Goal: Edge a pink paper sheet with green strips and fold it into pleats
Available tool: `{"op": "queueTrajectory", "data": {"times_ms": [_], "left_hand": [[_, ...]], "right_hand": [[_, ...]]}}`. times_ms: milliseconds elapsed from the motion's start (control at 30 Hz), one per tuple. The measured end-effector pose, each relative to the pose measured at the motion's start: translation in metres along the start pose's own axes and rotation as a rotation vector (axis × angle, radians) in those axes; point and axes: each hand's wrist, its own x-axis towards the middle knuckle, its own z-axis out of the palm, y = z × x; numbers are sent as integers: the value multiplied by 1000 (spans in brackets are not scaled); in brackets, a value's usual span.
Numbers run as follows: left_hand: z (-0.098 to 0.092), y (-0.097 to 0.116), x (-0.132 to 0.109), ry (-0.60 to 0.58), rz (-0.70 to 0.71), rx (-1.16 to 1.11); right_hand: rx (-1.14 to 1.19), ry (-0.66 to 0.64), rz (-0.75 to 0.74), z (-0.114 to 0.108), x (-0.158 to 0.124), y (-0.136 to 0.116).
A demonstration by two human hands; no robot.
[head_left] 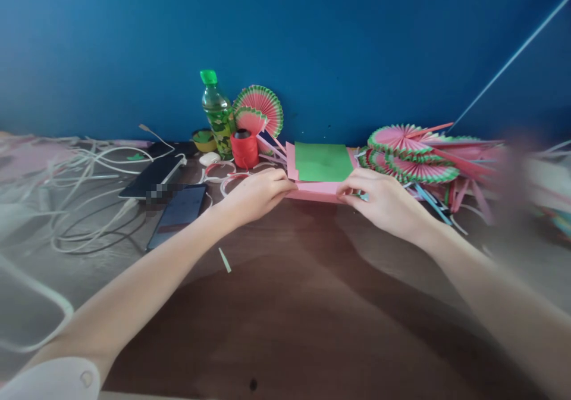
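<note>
Near the back of the table lies a stack of pink paper (314, 191) with a green sheet (322, 161) on top. My left hand (260, 194) pinches the left end of the pink paper's near edge. At the right end of the same edge, my right hand (379, 200) grips it between thumb and fingers. Whether one sheet or more is in the fingers cannot be told. Just behind my left hand stands a red spool of string (245, 151). Folded pink-and-green paper fans (414, 153) are piled behind and to the right of my right hand.
A bottle with a green cap (218, 117) and another paper fan (263, 105) stand by the blue wall. To the left are a phone (181, 209), a dark flat device (149, 177) and tangled white cables (84, 168). A small pale strip (225, 260) lies on the brown table (276, 311).
</note>
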Motion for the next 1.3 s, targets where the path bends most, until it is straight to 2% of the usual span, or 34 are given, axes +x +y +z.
{"op": "queueTrajectory", "data": {"times_ms": [167,300,400,500,633,700,833,1067,1300], "left_hand": [[-18,13,2,79,-65,-129],[-36,19,3,115,-281,-411],[-42,15,4,22,-382,-601],[-37,5,5,-132,-379,-692],[-16,-3,4,-306,-329,-534],[-4,-4,2,-321,-291,-435],[14,-1,-2,-351,-233,-307],[17,-2,-5,-385,-180,-285],[15,-3,-3,-434,-213,-292]], "right_hand": [[39,80,23,-16,-2,-7],[209,45,162,-34,-5,-9],[459,-76,259,-44,-6,-9],[557,-195,286,-43,-4,-6],[409,-323,275,-17,2,4],[299,-377,266,0,4,10],[247,-481,194,24,2,19],[150,-465,84,26,-2,16],[198,-480,89,24,0,19]]}}
